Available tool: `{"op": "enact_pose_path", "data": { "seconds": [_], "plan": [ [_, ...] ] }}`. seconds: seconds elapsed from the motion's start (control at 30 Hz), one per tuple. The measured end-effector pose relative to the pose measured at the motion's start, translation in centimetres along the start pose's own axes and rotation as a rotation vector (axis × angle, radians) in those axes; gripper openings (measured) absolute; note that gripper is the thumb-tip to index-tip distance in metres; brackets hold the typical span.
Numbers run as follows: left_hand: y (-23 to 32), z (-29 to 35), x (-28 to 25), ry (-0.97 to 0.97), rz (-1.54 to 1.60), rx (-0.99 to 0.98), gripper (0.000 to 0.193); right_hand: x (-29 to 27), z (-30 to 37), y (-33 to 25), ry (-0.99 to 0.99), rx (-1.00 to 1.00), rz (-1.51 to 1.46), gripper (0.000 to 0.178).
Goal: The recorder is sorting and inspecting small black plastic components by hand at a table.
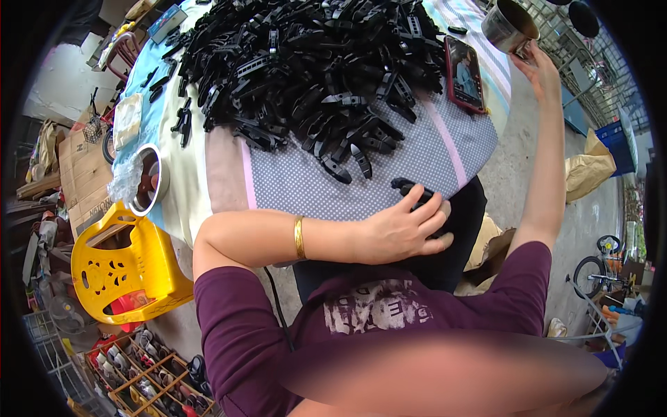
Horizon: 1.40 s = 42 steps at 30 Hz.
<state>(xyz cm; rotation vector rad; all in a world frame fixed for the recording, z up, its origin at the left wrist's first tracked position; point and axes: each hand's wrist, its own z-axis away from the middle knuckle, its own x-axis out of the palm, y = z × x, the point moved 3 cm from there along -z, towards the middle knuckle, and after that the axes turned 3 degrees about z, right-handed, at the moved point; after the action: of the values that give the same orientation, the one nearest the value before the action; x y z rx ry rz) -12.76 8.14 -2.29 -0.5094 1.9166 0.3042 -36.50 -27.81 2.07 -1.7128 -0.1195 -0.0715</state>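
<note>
Step in hand, by judgement: picking out single pieces from a big pile of black plastic clip-like pieces with some silvery parts (306, 76), which covered the far middle of the table. Left hand (406, 229), a gold-coloured bangle (299, 238) on its wrist, had its fingers curled over one loose black clip-like piece (405, 185), nearer the person than the pile; couldn't tell if they were clamped on it. Right hand (545, 73), arm stretched out, had its fingers bent at a dull silver metal cup (495, 31), right of the pile; touching or gripping, couldn't tell. Next move, likely, called for a secure fingertip pinch on the piece and a steady cup. Surface: grey dotted cloth with pink stripes (306, 187) under the pile's near side; red-cased phone, screen lit (465, 76), just right of the pile; white round bowl with reddish-brown things inside (165, 179) to its left, near the table edge. Room: yellow plastic chair with cut-outs (163, 278) left of and nearer than the pile, wooden shoe rack (156, 367) beyond the chair; crumpled brown paper bag (589, 167) and blue crate (618, 149) well right of the pile, grey floor (590, 215) around.
</note>
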Motion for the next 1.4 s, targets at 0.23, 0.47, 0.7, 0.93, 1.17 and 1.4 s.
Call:
{"op": "enact_pose_path", "data": {
  "seconds": [0.23,0.47,0.7,0.93,1.17,1.4],
  "plan": [
    [1.6,-0.3,0.5,-0.136,-0.023,0.162,0.031,1.2,13.2,-6.0,-0.262,-0.070,0.218,0.033],
    [2.6,0.9,2.5,-0.249,-0.175,0.338,0.029,6.5,25.2,-10.7,-0.510,0.014,0.457,0.038],
    [3.0,3.0,4.3,-0.290,-0.043,0.297,0.036,8.1,27.6,-14.4,-0.896,-0.339,0.273,0.024],
    [2.5,0.7,5.5,-0.292,-0.062,0.285,0.036,9.3,29.1,-15.9,-0.960,-0.531,0.322,0.045],
    [1.8,3.0,3.2,-0.299,-0.100,0.277,0.035,9.3,29.9,-16.8,-0.966,-0.428,0.218,0.032],
    [1.7,2.0,2.9,-0.300,-0.135,0.287,0.035,9.7,31.1,-18.3,-0.773,-0.533,0.397,0.032]
  ]
}}
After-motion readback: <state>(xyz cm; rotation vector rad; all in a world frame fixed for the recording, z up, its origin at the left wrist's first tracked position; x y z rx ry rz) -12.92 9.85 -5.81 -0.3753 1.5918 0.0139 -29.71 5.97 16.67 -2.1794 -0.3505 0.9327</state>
